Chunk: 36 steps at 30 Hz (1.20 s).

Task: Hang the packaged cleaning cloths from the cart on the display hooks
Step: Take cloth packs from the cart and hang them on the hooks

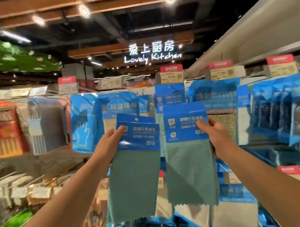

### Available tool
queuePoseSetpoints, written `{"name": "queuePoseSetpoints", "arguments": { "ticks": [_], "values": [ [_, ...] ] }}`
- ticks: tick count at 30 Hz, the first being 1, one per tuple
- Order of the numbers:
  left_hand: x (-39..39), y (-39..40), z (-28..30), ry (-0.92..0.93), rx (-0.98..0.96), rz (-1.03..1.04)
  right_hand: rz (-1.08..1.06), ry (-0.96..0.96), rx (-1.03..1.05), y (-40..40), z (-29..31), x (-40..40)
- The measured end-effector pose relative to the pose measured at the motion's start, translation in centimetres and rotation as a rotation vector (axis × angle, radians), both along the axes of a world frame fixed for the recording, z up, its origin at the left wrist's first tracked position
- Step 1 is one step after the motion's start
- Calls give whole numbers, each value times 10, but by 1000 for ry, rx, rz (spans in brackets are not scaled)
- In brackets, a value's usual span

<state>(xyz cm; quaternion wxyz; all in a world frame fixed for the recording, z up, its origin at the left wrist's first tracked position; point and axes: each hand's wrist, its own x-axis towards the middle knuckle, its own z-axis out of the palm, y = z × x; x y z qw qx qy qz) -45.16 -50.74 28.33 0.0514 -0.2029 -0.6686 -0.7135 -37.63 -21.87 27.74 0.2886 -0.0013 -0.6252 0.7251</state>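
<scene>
**Two cloths raised before the hook display**

The left hand (109, 145) pinches the glossy blue card header of a left green cloth (136, 178), fingers closed on its edge. The right hand (217, 138) grips a right green cloth (190, 167) likewise. Both hang flat, woven, zigzag-cut at the hem. Behind, blurred blue packs (215, 99) hang on wire hooks (253, 75) beneath a glowing sign (152, 53).

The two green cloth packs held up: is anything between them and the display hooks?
Yes. The left hand and right hand each hold a green cloth pack in front of the rack, and blue packages already hanging fill the hooks directly behind them. The hook tips themselves are too blurred to make out.
</scene>
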Motion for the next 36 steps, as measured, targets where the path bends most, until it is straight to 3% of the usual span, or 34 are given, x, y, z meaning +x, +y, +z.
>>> {"name": "queuePoseSetpoints", "arguments": {
  "ticks": [10,18,25,31,36],
  "values": [
    [-92,54,68,114,18,-99,-137,67,140,61,33,-78],
    [-145,49,68,139,68,-87,-84,204,147,62,44,-84],
    [-163,52,74,173,146,-228,-119,324,246,62,64,-75],
    [-161,67,76,164,158,-313,-111,267,234,71,75,-59],
    [-164,63,82,202,203,-368,-106,161,220,73,47,-54]
  ]
}}
